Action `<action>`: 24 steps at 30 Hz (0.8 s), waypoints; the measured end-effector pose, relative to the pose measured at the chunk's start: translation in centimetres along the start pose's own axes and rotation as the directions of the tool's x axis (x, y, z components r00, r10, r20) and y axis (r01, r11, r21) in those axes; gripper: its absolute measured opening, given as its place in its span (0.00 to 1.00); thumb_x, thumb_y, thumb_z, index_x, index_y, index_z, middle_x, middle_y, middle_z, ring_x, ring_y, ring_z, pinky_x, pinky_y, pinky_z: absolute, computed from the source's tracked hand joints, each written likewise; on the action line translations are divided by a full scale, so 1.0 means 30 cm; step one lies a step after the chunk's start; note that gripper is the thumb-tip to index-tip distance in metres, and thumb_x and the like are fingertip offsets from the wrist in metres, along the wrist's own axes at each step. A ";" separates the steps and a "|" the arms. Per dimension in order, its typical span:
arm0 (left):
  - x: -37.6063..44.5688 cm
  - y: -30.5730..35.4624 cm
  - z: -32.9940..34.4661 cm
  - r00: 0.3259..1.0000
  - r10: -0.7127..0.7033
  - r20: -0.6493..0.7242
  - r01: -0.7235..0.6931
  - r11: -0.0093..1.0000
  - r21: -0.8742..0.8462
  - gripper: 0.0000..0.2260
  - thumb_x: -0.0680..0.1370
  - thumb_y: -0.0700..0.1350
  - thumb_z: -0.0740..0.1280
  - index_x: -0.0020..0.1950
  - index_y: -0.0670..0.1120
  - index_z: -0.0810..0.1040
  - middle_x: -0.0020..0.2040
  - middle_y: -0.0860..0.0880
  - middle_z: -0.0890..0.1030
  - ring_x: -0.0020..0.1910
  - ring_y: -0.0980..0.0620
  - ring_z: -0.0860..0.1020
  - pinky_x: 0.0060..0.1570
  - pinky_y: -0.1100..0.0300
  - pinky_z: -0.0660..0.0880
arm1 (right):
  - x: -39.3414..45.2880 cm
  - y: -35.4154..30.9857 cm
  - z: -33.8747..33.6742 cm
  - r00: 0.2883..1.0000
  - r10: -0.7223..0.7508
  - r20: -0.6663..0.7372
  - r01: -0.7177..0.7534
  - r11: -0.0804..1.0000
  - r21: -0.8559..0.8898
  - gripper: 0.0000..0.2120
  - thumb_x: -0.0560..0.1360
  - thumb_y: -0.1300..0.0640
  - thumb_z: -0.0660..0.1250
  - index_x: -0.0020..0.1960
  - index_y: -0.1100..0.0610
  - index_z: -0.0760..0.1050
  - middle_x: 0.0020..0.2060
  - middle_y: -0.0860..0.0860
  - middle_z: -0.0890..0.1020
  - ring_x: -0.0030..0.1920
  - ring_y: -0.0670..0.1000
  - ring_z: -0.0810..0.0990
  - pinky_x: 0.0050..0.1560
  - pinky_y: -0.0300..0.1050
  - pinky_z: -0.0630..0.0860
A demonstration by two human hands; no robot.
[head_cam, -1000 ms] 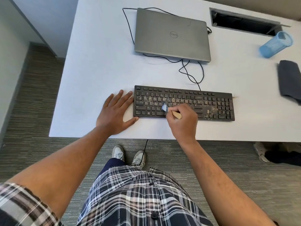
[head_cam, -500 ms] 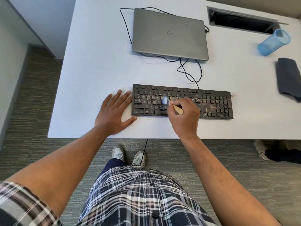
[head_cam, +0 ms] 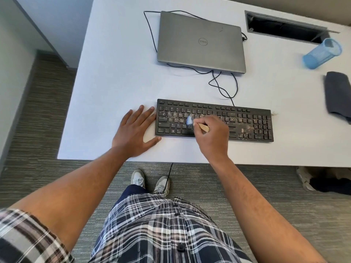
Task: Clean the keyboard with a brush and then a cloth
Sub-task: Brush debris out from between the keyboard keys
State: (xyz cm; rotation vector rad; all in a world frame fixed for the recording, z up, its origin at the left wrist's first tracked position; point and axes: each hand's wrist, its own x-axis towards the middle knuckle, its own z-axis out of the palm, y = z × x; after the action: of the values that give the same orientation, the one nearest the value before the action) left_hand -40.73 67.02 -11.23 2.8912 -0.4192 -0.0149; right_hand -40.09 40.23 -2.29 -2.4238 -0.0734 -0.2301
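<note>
right hand (head_cam: 212,137) grips brush (head_cam: 196,123) on keyboard (head_cam: 250,122)

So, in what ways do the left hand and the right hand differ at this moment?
The left hand lies flat with fingers spread on the table, beside the keyboard's left end; the right hand is curled above the keys. The left hand holds nothing; the right hand grips a brush whose blue bristles meet the keys. Both are bare.

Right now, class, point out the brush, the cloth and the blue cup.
brush (head_cam: 203,127), head view, wooden handle.
cloth (head_cam: 338,93), head view, middle of the dark fold.
blue cup (head_cam: 321,55), head view, side wall.
</note>
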 end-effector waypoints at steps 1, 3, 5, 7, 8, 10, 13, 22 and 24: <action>0.001 0.000 0.000 1.000 0.002 0.001 -0.002 1.000 -0.003 0.37 0.80 0.71 0.55 0.85 0.53 0.60 0.86 0.55 0.57 0.86 0.48 0.51 0.83 0.44 0.49 | 0.003 -0.001 -0.004 1.000 -0.002 -0.010 0.002 1.000 0.008 0.03 0.75 0.62 0.75 0.48 0.57 0.85 0.43 0.49 0.85 0.42 0.47 0.82 0.43 0.47 0.81; 0.001 0.000 0.002 1.000 0.001 -0.003 -0.001 1.000 -0.006 0.37 0.80 0.71 0.55 0.85 0.53 0.60 0.86 0.55 0.57 0.86 0.48 0.52 0.83 0.44 0.49 | 0.000 -0.007 -0.006 1.000 -0.018 0.007 0.018 1.000 0.020 0.03 0.73 0.62 0.74 0.46 0.57 0.85 0.41 0.48 0.84 0.41 0.46 0.82 0.42 0.46 0.81; 0.001 0.001 0.001 1.000 0.001 -0.003 -0.001 1.000 -0.005 0.38 0.80 0.71 0.55 0.85 0.53 0.60 0.86 0.55 0.57 0.86 0.48 0.52 0.83 0.44 0.50 | -0.007 -0.010 -0.001 0.999 -0.016 0.042 0.016 1.000 0.017 0.03 0.73 0.63 0.74 0.45 0.57 0.84 0.41 0.48 0.84 0.41 0.47 0.82 0.42 0.48 0.81; 0.001 0.001 0.000 1.000 0.000 0.002 0.000 1.000 -0.002 0.38 0.80 0.72 0.54 0.85 0.53 0.60 0.86 0.55 0.57 0.86 0.48 0.51 0.83 0.44 0.49 | -0.002 -0.008 0.001 0.999 -0.002 0.040 0.002 1.000 0.009 0.03 0.74 0.63 0.74 0.47 0.57 0.85 0.43 0.48 0.85 0.42 0.46 0.82 0.43 0.49 0.81; 0.001 0.001 0.000 1.000 0.000 0.004 0.000 1.000 -0.001 0.38 0.80 0.72 0.54 0.85 0.53 0.60 0.86 0.55 0.57 0.86 0.48 0.51 0.83 0.44 0.49 | 0.004 -0.008 0.000 1.000 0.004 0.029 -0.004 1.000 0.012 0.04 0.75 0.62 0.75 0.48 0.56 0.85 0.43 0.48 0.85 0.43 0.46 0.82 0.44 0.48 0.81; 0.000 0.002 0.000 1.000 0.000 0.004 0.000 1.000 -0.002 0.38 0.80 0.72 0.54 0.85 0.53 0.60 0.86 0.55 0.57 0.86 0.48 0.51 0.83 0.44 0.49 | 0.006 -0.012 -0.003 1.000 0.002 0.021 -0.003 0.999 0.035 0.03 0.74 0.62 0.75 0.47 0.56 0.85 0.43 0.47 0.85 0.42 0.46 0.82 0.43 0.48 0.81; 0.000 0.000 -0.002 1.000 -0.004 0.002 0.004 1.000 -0.003 0.38 0.80 0.72 0.54 0.85 0.53 0.59 0.86 0.55 0.57 0.86 0.48 0.51 0.84 0.44 0.48 | -0.010 -0.023 0.004 0.998 -0.022 0.062 0.020 1.000 0.019 0.03 0.72 0.62 0.74 0.44 0.56 0.84 0.40 0.48 0.84 0.41 0.47 0.82 0.42 0.51 0.80; -0.001 -0.003 0.009 1.000 -0.005 -0.017 0.004 1.000 -0.027 0.38 0.80 0.71 0.56 0.85 0.53 0.60 0.86 0.55 0.57 0.86 0.48 0.52 0.83 0.44 0.48 | 0.006 -0.043 0.013 0.991 -0.036 0.130 0.033 0.999 0.024 0.02 0.72 0.61 0.74 0.43 0.54 0.85 0.40 0.46 0.85 0.41 0.46 0.82 0.43 0.52 0.81; -0.001 -0.005 0.009 1.000 -0.003 -0.019 0.002 0.999 -0.033 0.37 0.80 0.71 0.57 0.85 0.53 0.60 0.86 0.55 0.57 0.86 0.48 0.52 0.84 0.45 0.47 | 0.024 -0.036 0.012 0.993 -0.014 0.119 0.014 1.000 -0.003 0.03 0.73 0.61 0.75 0.45 0.54 0.86 0.42 0.47 0.85 0.42 0.48 0.82 0.44 0.53 0.81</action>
State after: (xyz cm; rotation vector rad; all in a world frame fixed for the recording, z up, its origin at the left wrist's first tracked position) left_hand -40.73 67.12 -11.52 2.8570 -0.4083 0.0052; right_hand -39.44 41.29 -1.74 -2.4398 -0.1435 -0.0917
